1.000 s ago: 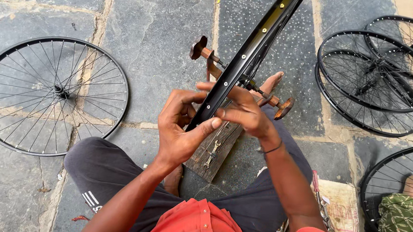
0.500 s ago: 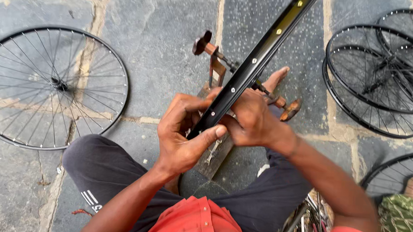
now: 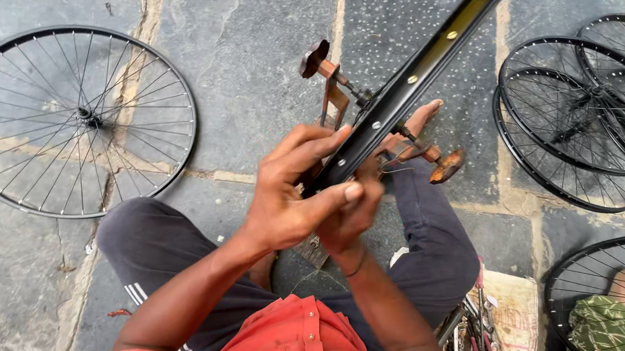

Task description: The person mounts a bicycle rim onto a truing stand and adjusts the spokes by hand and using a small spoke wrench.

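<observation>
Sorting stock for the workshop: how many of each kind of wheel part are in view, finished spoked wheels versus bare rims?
Spoked wheels: 5 (one at left, three stacked upper right, one lower right)
Bare black rim, gripped by left hand and right hand: 1
Total: 6

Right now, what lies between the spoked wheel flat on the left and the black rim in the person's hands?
In the head view, only bare stone paving separates the spoked wheel from the black rim, which the left hand grips.

A glossy black metal rim (image 3: 407, 87) with bright rivet-like dots is seen. The stand (image 3: 333, 89) is made of rusty, matt metal. The floor (image 3: 245, 83) is formed of rough grey stone. Thin shiny metal spokes are carried by the wheel (image 3: 74, 118). Matt cloth is seen in the trousers (image 3: 146, 248).
</observation>
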